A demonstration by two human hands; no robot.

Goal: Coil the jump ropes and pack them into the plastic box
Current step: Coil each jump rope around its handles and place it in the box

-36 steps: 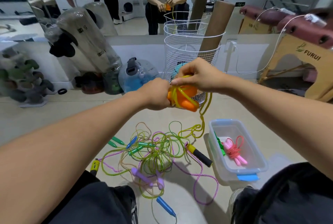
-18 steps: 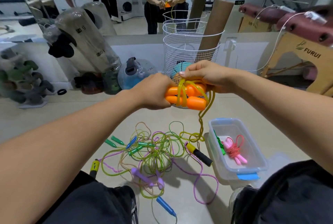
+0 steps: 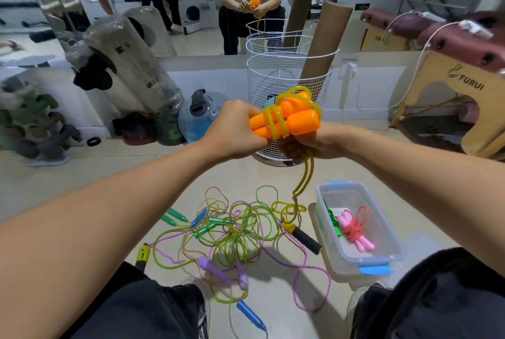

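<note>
On the floor by your knees the tangle of jump ropes [image 3: 232, 232], plastic box [image 3: 355, 229] right of it holding a pink rope [image 3: 355, 229], your left hand [image 3: 235, 131] gripping the orange handles [image 3: 284, 120], right hand [image 3: 317, 142] pinching the yellow cord [image 3: 303, 177], fingertips hidden underneath.

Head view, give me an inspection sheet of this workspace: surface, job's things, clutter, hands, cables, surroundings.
Surface: pale floor, person seated above it.
Job's things: orange handles wrapped in yellow rope, its tail hanging to the floor; rope tangle on the floor; plastic box holding a pink rope and something green.
Clutter: blue lid by the box.
Hands: left hand grips the handles; right hand holds the bundle from below.
Cables: white cord along the wall.
Surroundings: wire basket, mirror, massage table.
</note>
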